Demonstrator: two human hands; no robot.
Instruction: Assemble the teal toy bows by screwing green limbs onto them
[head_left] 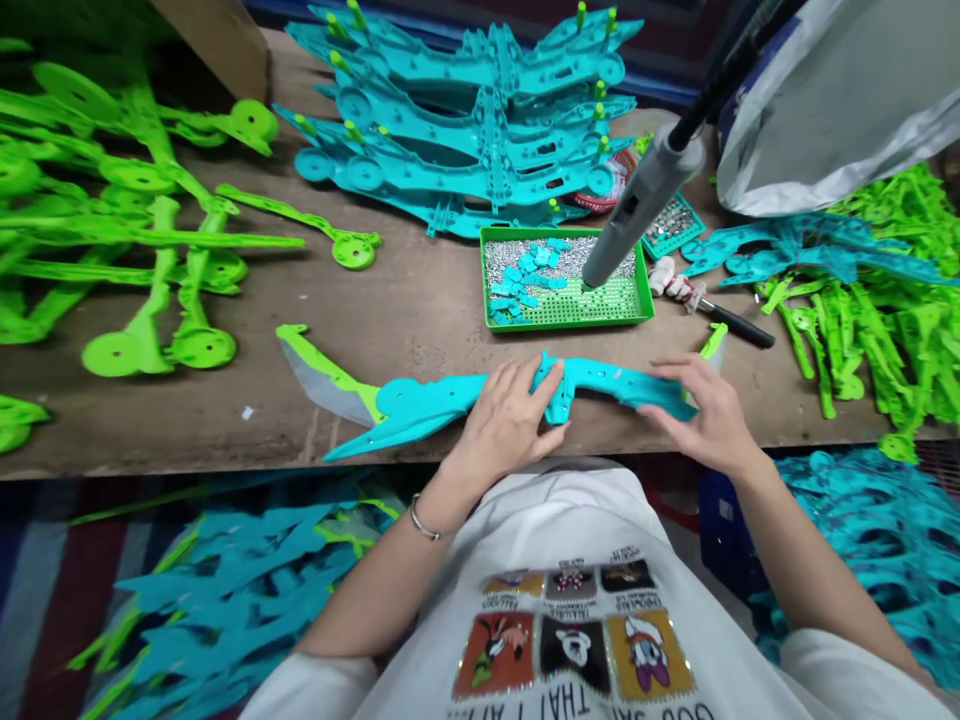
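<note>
A turquoise plastic toy bow lies across the table's front edge, with lime green arms and pale translucent pieces at its two ends. My left hand is closed over the bow just left of its raised middle, thumb on the near side. Around the right limb, the fingers and thumb of my right hand grip from both edges. Behind the bow stands a green tray of small silver screws and little turquoise pieces. A grey electric screwdriver slants down into the tray, touched by neither hand.
Lime green arms pile up on the left. Turquoise bow halves are stacked at the back. A black-handled tool lies right of the tray, near a heap of green parts. More turquoise parts sit below the table edge.
</note>
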